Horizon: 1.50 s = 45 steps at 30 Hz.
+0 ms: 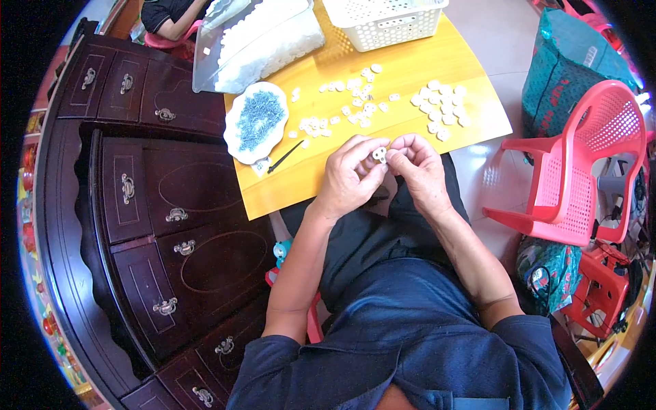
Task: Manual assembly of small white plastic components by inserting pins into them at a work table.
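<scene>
Over the table's front edge, my left hand [347, 176] pinches a small white plastic part with round holes [380, 154] between thumb and fingertips. My right hand [418, 172] meets it there, its thumb and index finger closed at the part's right side; whether they hold a second tiny piece is hidden. Similar white parts lie loose in the middle of the table, and a group of round white pieces [447, 109] is spread to the right. Left of my hands, a black slim tool [285, 157] rests beside a white scalloped dish [233, 139] heaped with small dark metal pieces.
At the table's [273, 198] far side stand a clear bin [206, 68] with bagged white pieces and a white perforated basket [396, 35]. A dark wooden cabinet [130, 225] borders the left. A pink plastic chair [567, 164] and teal bags [547, 82] are right. Another person's arm [179, 26] shows far left.
</scene>
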{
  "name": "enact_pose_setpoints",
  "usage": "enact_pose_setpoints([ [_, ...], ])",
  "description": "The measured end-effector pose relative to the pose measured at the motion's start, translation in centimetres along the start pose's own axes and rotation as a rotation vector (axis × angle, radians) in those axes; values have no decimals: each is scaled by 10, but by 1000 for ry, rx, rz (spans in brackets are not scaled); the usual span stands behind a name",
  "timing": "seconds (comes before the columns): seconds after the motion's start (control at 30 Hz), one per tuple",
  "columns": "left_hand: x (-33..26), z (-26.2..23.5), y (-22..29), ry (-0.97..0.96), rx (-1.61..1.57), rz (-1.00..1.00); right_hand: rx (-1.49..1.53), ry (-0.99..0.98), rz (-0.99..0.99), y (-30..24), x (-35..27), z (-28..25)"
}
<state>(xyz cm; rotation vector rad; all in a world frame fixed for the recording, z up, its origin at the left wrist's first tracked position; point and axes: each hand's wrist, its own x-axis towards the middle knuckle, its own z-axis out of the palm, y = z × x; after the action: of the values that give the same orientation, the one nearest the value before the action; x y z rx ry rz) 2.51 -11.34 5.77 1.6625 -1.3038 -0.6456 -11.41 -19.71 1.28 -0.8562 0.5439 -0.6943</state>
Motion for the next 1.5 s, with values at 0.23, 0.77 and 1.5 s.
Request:
enact_pose_setpoints([
  [0.23,2,-9,-7,-43,-61,23,-64,-19,3,1,1,-3],
  [0.77,-1,-10,-13,-32,-257,-113,-123,-77,-31,1,1,-4],
  [1.5,-5,15,-12,160,79,120,25,18,1,4,-1,0],
])
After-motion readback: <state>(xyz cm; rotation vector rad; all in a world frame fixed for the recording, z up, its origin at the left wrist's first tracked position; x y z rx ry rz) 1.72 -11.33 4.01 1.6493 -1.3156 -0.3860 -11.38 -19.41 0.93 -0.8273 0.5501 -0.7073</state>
